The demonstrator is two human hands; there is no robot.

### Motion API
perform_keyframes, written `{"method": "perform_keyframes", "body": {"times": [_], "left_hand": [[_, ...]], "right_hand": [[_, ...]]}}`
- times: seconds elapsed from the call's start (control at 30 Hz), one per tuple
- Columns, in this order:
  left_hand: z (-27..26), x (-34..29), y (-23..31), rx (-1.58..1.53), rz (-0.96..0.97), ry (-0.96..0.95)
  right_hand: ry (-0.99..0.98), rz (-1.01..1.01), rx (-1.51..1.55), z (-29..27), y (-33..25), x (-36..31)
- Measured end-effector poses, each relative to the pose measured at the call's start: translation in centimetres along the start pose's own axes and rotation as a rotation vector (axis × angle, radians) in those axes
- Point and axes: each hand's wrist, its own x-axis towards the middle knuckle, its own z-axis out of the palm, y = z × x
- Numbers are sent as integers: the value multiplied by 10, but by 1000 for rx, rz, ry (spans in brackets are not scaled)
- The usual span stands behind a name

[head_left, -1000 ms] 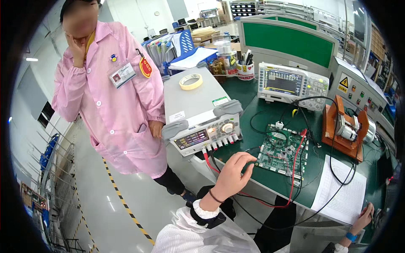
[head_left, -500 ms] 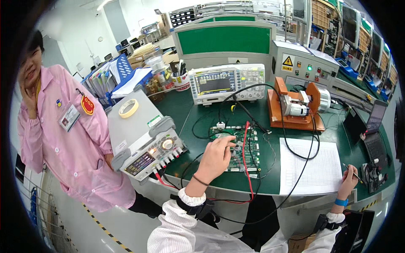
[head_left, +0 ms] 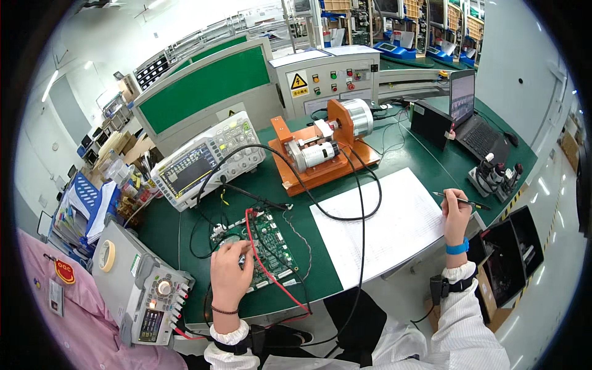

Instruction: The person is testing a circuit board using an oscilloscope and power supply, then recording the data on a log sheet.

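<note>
My left hand (head_left: 230, 271) is over the left part of a green circuit board (head_left: 275, 246). Its fingers are curled together, with something small and dark at their tips that I cannot make out. A red cable (head_left: 254, 242) and a black cable cross the board just right of these fingers. At the right, my right hand (head_left: 455, 217) grips a pen (head_left: 475, 202) pointing sideways, beside the edge of a printed paper sheet (head_left: 382, 228).
An oscilloscope (head_left: 213, 161), a power supply (head_left: 148, 290) and a motor on an orange stand (head_left: 327, 148) surround the board. Loose black cables loop over the sheet. A laptop (head_left: 472, 123) and a small black fixture (head_left: 495, 176) stand right. A person in pink (head_left: 80, 320) is at the left.
My view has swung to the right, so the bench appears further left and tilted. My left hand remains over the board with its fingers more curled. The pen stays in my right hand.
</note>
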Motion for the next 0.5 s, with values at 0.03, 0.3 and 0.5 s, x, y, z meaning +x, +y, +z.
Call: {"method": "perform_keyframes", "body": {"times": [0.03, 0.3, 0.5], "left_hand": [[-1, 2, 1, -3, 4, -5], [5, 8, -1, 43, 8, 31], [-8, -3, -9, 80, -13, 61]], "right_hand": [[-4, -9, -2, -1, -1, 0], [13, 12, -37, 2, 0, -2], [-52, 27, -50, 29, 2, -7]]}}
